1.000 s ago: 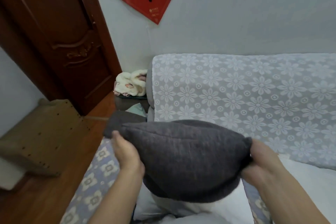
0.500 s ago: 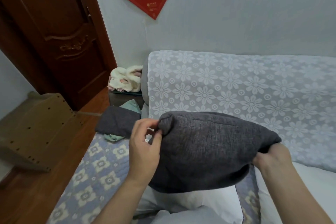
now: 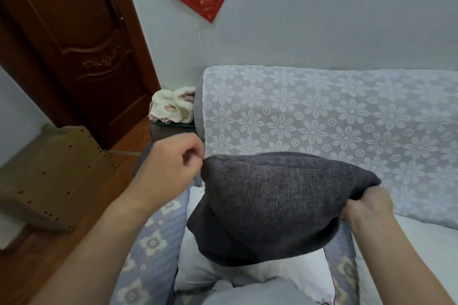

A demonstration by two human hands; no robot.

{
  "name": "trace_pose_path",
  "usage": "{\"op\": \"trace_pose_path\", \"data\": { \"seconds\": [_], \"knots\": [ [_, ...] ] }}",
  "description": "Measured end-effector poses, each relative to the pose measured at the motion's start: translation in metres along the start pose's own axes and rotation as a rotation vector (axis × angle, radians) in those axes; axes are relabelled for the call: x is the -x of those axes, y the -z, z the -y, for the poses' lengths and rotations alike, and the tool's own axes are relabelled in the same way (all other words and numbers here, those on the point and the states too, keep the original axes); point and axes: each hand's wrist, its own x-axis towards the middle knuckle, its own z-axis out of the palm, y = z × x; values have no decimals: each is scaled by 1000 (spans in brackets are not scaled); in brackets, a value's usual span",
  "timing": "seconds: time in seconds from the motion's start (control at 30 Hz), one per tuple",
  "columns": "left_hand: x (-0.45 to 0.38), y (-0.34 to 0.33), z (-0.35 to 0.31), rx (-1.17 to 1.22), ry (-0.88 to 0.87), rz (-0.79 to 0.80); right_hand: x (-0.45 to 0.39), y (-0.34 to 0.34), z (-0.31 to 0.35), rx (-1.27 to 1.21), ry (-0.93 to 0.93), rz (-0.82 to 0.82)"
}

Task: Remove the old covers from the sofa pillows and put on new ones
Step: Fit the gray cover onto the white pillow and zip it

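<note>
A dark grey pillow (image 3: pixel 270 205) is held up in front of me over the sofa seat. My left hand (image 3: pixel 168 163) pinches its upper left corner with curled fingers. My right hand (image 3: pixel 366 205) grips the pillow's right corner from below. Under the grey pillow lies a white pillow insert (image 3: pixel 247 272) on the seat. A second dark grey piece of fabric (image 3: pixel 142 161) is mostly hidden behind my left hand.
The sofa back (image 3: pixel 322 119) wears a pale floral cover, the seat a blue floral quilt (image 3: pixel 151 250). A cream plush bundle (image 3: pixel 173 108) lies on a dark side table. A brown door (image 3: pixel 81 44) and a wooden stool (image 3: pixel 49 176) stand at left.
My left hand moved from gripping the pillow's left side to pinching its top left corner. The pillow tilted, its right end lower, and shifted right.
</note>
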Motion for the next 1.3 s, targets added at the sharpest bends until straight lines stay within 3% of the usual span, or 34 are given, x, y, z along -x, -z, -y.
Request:
{"op": "trace_pose_path", "data": {
  "seconds": [0.13, 0.3, 0.37, 0.43, 0.47, 0.57, 0.63, 0.7, 0.77, 0.87, 0.93, 1.0, 1.07, 1.13, 1.2, 1.3],
  "knots": [
    [5, -8, -6, 337, 252, 162, 17, -12, -2, 15, 7, 51],
    [14, -33, 3, 33, 254, 436, 27, -17, -5, 6, -25, 147],
    [16, -40, -2, -377, 152, 541, 30, -16, -10, 13, -92, 181],
    [13, -42, -12, -723, 4, 496, 32, -16, -19, 30, -163, 241],
    [10, -44, -18, -746, -36, 477, 36, -17, -25, 51, -191, 277],
    [6, -62, -38, -586, -79, 513, 59, -23, -44, 58, -217, 392],
    [6, -83, -44, -547, -82, 441, 74, -24, -59, 113, -235, 463],
    [5, -95, -41, -542, -52, 377, 79, -15, -73, 243, -240, 565],
    [9, -99, -26, -529, -25, 434, 70, -2, -84, 538, -208, 608],
    [37, -103, -2, -395, 34, 680, 54, 25, -93, 1289, -74, 716],
    [52, -100, 7, -260, 73, 759, 42, 43, -98, 1568, 25, 762],
    [41, -82, 5, -71, 128, 679, 40, 53, -92, 1493, 152, 853],
    [12, -56, -10, 114, 122, 602, 41, 48, -78, 1462, 321, 1069],
    [-19, -28, -39, 236, 54, 612, 44, 24, -65, 1578, 742, 1185],
    [-48, -11, -71, 297, -52, 591, 47, -6, -49, 1577, 1095, 1179],
    [-82, -4, -103, 333, -240, 479, 57, -32, -13, 1506, 1162, 1179]
  ]
}}
